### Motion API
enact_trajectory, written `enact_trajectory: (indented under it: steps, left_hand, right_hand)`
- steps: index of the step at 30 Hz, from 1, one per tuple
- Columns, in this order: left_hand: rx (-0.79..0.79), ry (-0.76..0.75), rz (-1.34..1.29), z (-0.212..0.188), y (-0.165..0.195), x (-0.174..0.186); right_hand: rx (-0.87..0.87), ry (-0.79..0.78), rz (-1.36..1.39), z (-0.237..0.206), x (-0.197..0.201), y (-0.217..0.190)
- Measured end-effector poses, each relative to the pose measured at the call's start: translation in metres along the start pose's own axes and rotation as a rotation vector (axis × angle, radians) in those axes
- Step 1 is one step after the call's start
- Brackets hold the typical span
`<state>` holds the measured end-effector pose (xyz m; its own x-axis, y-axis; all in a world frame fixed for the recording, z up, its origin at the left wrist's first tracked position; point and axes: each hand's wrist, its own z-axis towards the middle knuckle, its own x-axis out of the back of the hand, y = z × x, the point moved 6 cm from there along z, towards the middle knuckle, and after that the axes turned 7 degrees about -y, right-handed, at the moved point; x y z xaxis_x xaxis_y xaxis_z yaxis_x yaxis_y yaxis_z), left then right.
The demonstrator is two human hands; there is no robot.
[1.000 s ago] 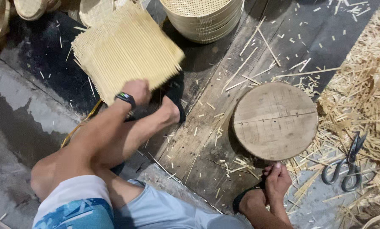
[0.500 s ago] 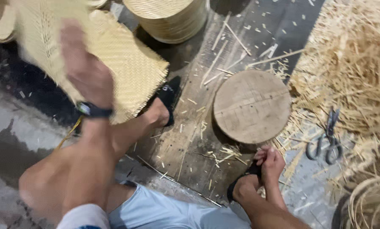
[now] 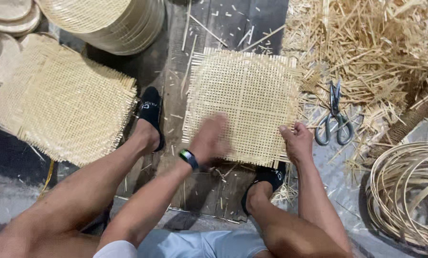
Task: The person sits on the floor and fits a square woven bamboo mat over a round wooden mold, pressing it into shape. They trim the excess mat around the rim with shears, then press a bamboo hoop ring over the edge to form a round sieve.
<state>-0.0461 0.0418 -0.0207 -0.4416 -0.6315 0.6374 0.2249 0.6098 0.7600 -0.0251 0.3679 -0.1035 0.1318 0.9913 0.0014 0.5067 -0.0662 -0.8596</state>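
Observation:
A square woven bamboo mat (image 3: 245,100) lies flat in front of me, covering the round wooden block seen earlier. My left hand (image 3: 210,139), blurred, with a dark wrist band, rests palm down on the mat's near edge. My right hand (image 3: 297,142) touches the mat's near right corner, fingers curled on its edge. Both my feet in black slippers sit beside the mat, one at the left (image 3: 150,114) and one just below it (image 3: 266,179).
A stack of woven square mats (image 3: 63,102) lies to the left. Round woven baskets (image 3: 106,19) stand at the top. Scissors (image 3: 334,117) lie right of the mat amid a heap of bamboo strips (image 3: 376,52). Coiled bamboo hoops (image 3: 410,193) sit at the lower right.
My left hand took a mat from the left stack and brought it over onto the round wooden block, which is now covered. My right hand moved up to the mat's edge.

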Motion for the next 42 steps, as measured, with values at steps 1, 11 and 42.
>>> enact_trajectory:
  steps: [1,11,42]
  left_hand:
    - [0.264,0.209,0.023,0.007,-0.028,0.027]
    - [0.653,0.253,-0.657,0.042,-0.136,0.053]
    - [0.623,0.183,-0.370,0.045,-0.145,0.063]
  right_hand:
    - [0.019,-0.031,0.077,0.000,-0.003,-0.001]
    - [0.505,0.344,-0.898,-0.057,-0.050,-0.105]
    - [0.665,-0.109,-1.228,-0.051,-0.143,-0.106]
